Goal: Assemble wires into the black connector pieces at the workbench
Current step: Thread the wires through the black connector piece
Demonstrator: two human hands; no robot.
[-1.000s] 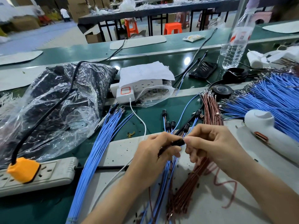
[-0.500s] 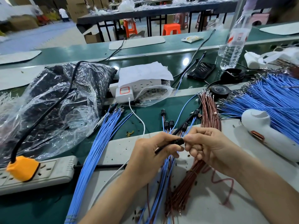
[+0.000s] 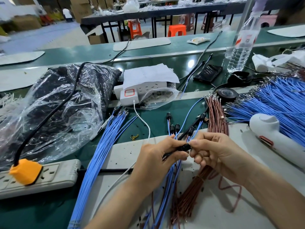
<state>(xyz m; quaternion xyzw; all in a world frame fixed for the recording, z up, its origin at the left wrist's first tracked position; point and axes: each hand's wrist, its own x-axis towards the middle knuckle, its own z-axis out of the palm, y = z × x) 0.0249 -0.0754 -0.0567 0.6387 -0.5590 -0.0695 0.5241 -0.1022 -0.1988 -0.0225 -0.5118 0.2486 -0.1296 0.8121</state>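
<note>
Black connector piece (image 3: pixel 184 147) is up off the worktop (image 3: pixel 156 116), dead centre, caught between both hands. My left hand (image 3: pixel 158 161) has it pinched between thumb and curled fingers. My right hand (image 3: pixel 216 156) pinches its right end with thumb and forefinger, the other fingers tucked under. Whether a wire tip sits under those fingertips, I can't quite tell, it's too small.

Below the hands, blue wires (image 3: pixel 171 179) trail toward me over the pale mat (image 3: pixel 214 204), with the brown wire bundle (image 3: pixel 217 116) fanning alongside to the right. Just beyond my knuckles, several small black connectors (image 3: pixel 172 128) sit on blue leads.

Further left, a long loose blue bundle (image 3: pixel 105 146) runs diagonally. Far right, a big heap of blue wires (image 3: pixel 280 103), and near it a white handheld tool (image 3: pixel 270 134) lying on its side. A roll of black tape (image 3: pixel 227 95) lies behind the brown bundle.

Labels now: the white adapter (image 3: pixel 130 95) carries a red-outlined rectangle, no words I can read. The water bottle (image 3: pixel 242 42) has a red-and-white label, print illegible. Dark phone (image 3: pixel 208 73) beside it, screen text too faint. Grey power strip (image 3: pixel 49 174) near left, orange plug (image 3: pixel 24 172) seated in it, and a crumpled clear plastic bag (image 3: pixel 57 103) behind.
</note>
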